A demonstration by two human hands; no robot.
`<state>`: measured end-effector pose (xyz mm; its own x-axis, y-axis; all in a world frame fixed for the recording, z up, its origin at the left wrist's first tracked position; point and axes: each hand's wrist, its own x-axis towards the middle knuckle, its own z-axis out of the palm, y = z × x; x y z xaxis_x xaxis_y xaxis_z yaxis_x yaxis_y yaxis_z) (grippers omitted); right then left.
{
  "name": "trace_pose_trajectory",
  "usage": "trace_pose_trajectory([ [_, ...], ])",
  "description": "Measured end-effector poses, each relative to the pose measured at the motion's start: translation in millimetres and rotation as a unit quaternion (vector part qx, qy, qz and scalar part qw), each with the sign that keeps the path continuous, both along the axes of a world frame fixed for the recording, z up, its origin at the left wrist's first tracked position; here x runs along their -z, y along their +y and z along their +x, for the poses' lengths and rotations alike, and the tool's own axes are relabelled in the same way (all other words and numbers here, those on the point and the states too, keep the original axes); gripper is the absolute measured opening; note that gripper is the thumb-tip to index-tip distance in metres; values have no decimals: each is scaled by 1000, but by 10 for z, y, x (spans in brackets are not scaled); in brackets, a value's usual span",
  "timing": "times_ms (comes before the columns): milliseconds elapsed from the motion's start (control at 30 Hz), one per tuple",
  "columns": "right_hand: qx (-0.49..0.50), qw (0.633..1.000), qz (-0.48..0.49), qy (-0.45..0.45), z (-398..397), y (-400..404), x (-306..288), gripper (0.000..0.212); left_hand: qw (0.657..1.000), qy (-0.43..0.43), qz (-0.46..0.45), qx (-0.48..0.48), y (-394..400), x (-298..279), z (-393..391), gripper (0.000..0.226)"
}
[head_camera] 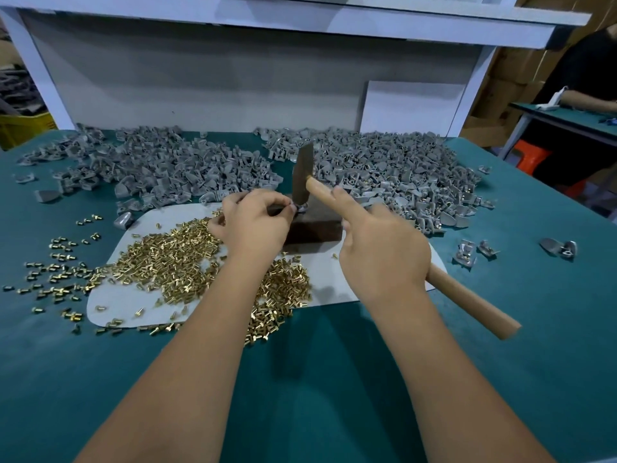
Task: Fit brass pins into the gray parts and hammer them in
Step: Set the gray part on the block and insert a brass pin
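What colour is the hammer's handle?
Light tan wood; the hammer handle shows clearly in the head view.

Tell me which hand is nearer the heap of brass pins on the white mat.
Left. The left hand reaches over the heap of brass pins, its wrist above them, fingers at the dark block. The right hand grips the hammer right of the block, farther off.

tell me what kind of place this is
Likely a small factory assembly bench: heaps of identical gray parts, a spread of brass pins, and a hammer over a dark block on a green table.
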<state>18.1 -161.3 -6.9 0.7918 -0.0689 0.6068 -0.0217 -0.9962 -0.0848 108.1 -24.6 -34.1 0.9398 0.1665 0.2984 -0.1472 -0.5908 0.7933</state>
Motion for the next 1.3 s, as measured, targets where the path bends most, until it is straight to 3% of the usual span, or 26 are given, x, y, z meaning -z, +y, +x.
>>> trace_pose_trajectory([
  [133, 1, 995, 57, -80, -25, 36, -23, 60, 998, -27, 31, -55, -34, 31, -25, 15],
  [267, 33, 999, 18, 1, -16, 12, 24, 61, 1000, -7, 11, -19, -5, 37, -8, 27],
  [400, 15, 996, 58, -68, -29, 34, 10, 62, 997, -32, 29, -56, -33, 62, 5, 13],
  [500, 23, 1000, 8, -11, -5, 43, 57, 62, 998, -10, 17, -62, -41, 47, 2, 22],
  [633, 25, 996, 44, -73, -33, 45, 33, 63, 997, -21, 22, -65, -51, 75, 23, 13],
  [767, 23, 999, 24, -10, -4, 16, 72, 63, 998, -5, 21, -56, -43, 52, 3, 14],
  [867, 5, 994, 60, -89, -26, 34, 65, 64, 998, -21, 21, -61, -51, 67, 2, 3],
  [967, 30, 1000, -4, -5, 24, 27, 85, 63, 998, -1, 13, -54, -49, 42, -29, 8],
  [1033, 43, 999, 18, 20, 38, -6, 87, 62, 999, 6, 9, -46, -45, 30, -36, 7],
  [1167, 61, 994, 70, -56, 93, -101, 28, 56, 1000, 15, 9, -20, 0, 32, -33, 5],
  [1300, 126, 983, 118, 57, 242, -273, 30, 38, 999, 34, -4, 3, 22, -12, -45, 15],
])
